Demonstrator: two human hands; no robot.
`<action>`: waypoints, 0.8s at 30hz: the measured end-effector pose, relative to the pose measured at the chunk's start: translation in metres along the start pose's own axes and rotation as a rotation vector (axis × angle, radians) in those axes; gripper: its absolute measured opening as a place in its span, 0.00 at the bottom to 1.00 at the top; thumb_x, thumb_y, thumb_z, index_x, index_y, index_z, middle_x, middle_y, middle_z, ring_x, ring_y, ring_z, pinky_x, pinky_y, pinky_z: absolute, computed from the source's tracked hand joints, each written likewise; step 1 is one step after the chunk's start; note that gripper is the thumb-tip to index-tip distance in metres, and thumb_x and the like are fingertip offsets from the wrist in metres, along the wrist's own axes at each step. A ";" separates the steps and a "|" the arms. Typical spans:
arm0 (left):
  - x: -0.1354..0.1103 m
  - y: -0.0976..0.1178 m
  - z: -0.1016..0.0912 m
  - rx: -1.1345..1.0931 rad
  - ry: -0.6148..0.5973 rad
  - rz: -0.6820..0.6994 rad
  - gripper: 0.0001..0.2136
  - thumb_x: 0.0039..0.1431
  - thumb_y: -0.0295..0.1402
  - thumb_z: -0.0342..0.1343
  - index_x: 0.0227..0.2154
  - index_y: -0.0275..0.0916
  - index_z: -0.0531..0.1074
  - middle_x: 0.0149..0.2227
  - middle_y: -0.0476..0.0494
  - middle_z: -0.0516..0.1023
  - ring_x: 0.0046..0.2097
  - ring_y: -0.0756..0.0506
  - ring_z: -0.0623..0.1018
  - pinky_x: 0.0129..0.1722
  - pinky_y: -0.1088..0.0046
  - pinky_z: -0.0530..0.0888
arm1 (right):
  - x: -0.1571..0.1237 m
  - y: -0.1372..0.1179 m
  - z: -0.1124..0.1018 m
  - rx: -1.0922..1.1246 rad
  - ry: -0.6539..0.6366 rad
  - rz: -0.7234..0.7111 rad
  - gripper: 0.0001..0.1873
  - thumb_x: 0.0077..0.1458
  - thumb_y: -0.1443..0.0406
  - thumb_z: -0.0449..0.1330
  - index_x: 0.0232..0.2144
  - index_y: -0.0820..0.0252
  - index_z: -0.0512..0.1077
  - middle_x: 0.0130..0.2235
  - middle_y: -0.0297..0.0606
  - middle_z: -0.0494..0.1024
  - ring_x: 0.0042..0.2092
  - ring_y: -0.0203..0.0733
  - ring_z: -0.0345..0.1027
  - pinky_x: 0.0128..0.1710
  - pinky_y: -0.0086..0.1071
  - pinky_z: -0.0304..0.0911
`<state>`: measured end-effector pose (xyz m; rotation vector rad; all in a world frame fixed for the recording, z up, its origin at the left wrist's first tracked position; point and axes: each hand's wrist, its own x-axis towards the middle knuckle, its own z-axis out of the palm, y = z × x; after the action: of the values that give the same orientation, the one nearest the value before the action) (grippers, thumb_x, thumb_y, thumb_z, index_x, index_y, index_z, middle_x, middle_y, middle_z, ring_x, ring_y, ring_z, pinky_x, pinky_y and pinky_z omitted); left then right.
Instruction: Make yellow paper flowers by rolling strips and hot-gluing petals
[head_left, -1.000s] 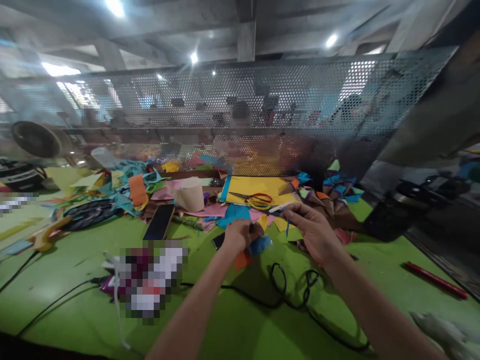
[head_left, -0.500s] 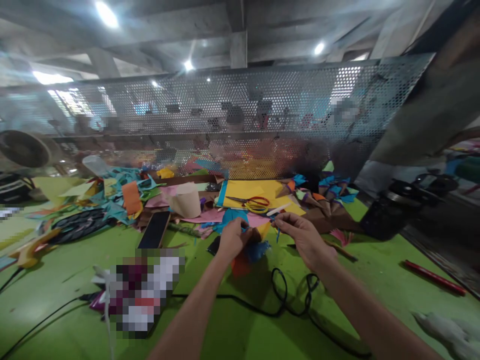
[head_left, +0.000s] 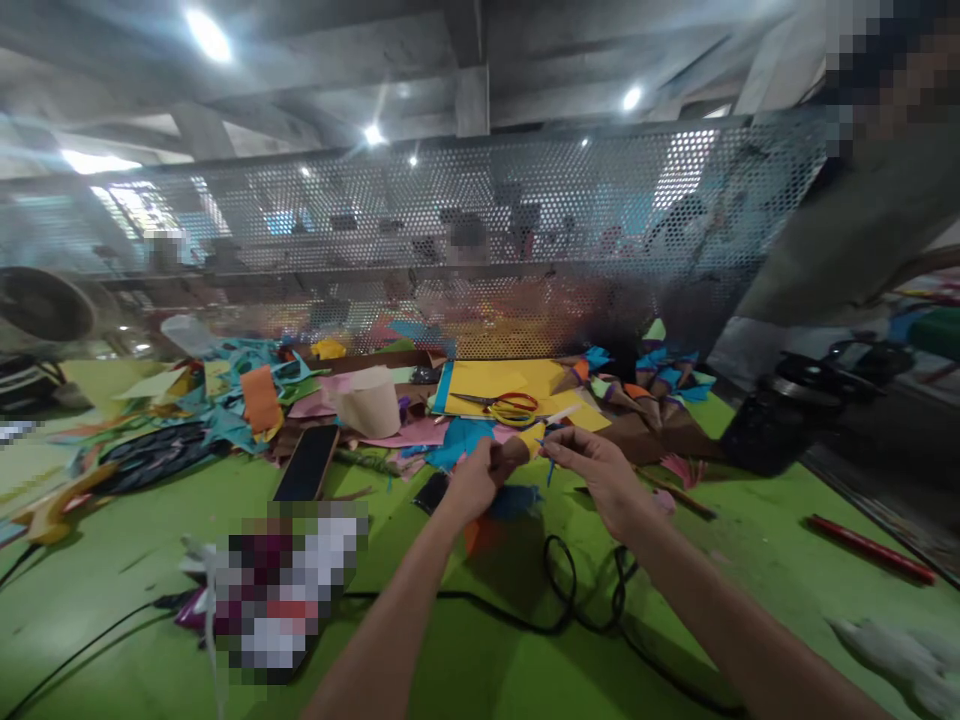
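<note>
My left hand [head_left: 477,478] is closed on a small paper piece [head_left: 514,450], brown with a yellow tip. Blue fringed paper [head_left: 517,500] and an orange patch [head_left: 477,538] show beneath that hand; whether they join the piece I cannot tell. Just right of it, the thumb and fingers of my right hand [head_left: 596,468] pinch a thin blue paper strip [head_left: 551,470], its end hanging down. The strip's upper end is near the yellow tip. Behind the hands, scissors [head_left: 499,404] with red and yellow handles lie on yellow sheets [head_left: 495,378].
Paper scraps [head_left: 232,385] heap at the back left, near a paper-wrapped roll [head_left: 371,402] and a phone [head_left: 307,462]. Folded paper pieces [head_left: 645,390] lie back right. A black cable [head_left: 525,627] loops in front. A red pen-like stick [head_left: 870,550] rests at right. A perforated metal screen [head_left: 450,220] stands behind.
My left hand has turned, so more of the brown and yellow piece shows. My right hand has brought the blue strip slightly left, closer to the yellow tip.
</note>
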<state>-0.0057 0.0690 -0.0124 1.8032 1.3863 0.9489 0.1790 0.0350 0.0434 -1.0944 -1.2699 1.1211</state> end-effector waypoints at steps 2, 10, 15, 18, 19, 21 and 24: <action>0.001 0.008 0.002 -0.092 0.015 0.012 0.13 0.57 0.40 0.57 0.41 0.38 0.66 0.37 0.44 0.76 0.37 0.46 0.74 0.35 0.71 0.69 | 0.000 0.000 0.001 -0.015 0.011 -0.029 0.17 0.43 0.51 0.69 0.28 0.57 0.75 0.30 0.34 0.78 0.35 0.41 0.69 0.38 0.32 0.63; -0.010 0.039 0.022 -0.625 -0.016 -0.010 0.22 0.53 0.29 0.58 0.53 0.42 0.66 0.44 0.43 0.75 0.38 0.48 0.73 0.35 0.73 0.72 | 0.000 0.000 0.000 -0.140 0.102 -0.177 0.14 0.46 0.53 0.65 0.27 0.58 0.75 0.28 0.35 0.77 0.32 0.41 0.70 0.34 0.33 0.65; -0.012 0.041 0.028 -0.729 -0.002 -0.046 0.25 0.45 0.23 0.59 0.49 0.42 0.66 0.43 0.43 0.75 0.38 0.47 0.74 0.34 0.74 0.71 | -0.005 -0.004 0.001 -0.239 0.145 -0.265 0.09 0.48 0.58 0.63 0.27 0.58 0.74 0.28 0.36 0.78 0.32 0.43 0.71 0.34 0.33 0.65; -0.013 0.043 0.029 -0.718 0.036 -0.056 0.26 0.45 0.23 0.58 0.49 0.42 0.63 0.43 0.44 0.74 0.40 0.48 0.73 0.36 0.75 0.70 | -0.007 -0.005 0.002 -0.281 0.161 -0.310 0.08 0.49 0.59 0.62 0.28 0.58 0.74 0.28 0.36 0.78 0.32 0.42 0.71 0.33 0.33 0.65; -0.014 0.044 0.029 -0.716 0.052 -0.054 0.26 0.45 0.23 0.59 0.49 0.42 0.62 0.44 0.44 0.74 0.42 0.48 0.73 0.38 0.75 0.70 | -0.008 -0.005 0.003 -0.294 0.165 -0.323 0.08 0.50 0.60 0.61 0.28 0.58 0.74 0.28 0.36 0.78 0.32 0.42 0.71 0.33 0.33 0.65; -0.016 0.045 0.029 -0.723 0.061 -0.049 0.25 0.47 0.25 0.59 0.49 0.43 0.62 0.45 0.44 0.73 0.44 0.47 0.73 0.41 0.74 0.70 | -0.008 -0.005 0.004 -0.320 0.171 -0.347 0.07 0.50 0.60 0.61 0.28 0.58 0.74 0.29 0.37 0.78 0.32 0.42 0.71 0.33 0.33 0.66; -0.020 0.047 0.028 -0.724 0.039 -0.044 0.21 0.52 0.28 0.58 0.49 0.44 0.63 0.46 0.44 0.72 0.47 0.46 0.72 0.45 0.73 0.69 | -0.009 -0.005 0.004 -0.361 0.169 -0.379 0.06 0.51 0.61 0.60 0.28 0.58 0.74 0.29 0.37 0.78 0.32 0.42 0.71 0.33 0.33 0.66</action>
<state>0.0380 0.0372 0.0094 1.2042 0.9190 1.2610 0.1749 0.0249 0.0475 -1.1210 -1.5007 0.5166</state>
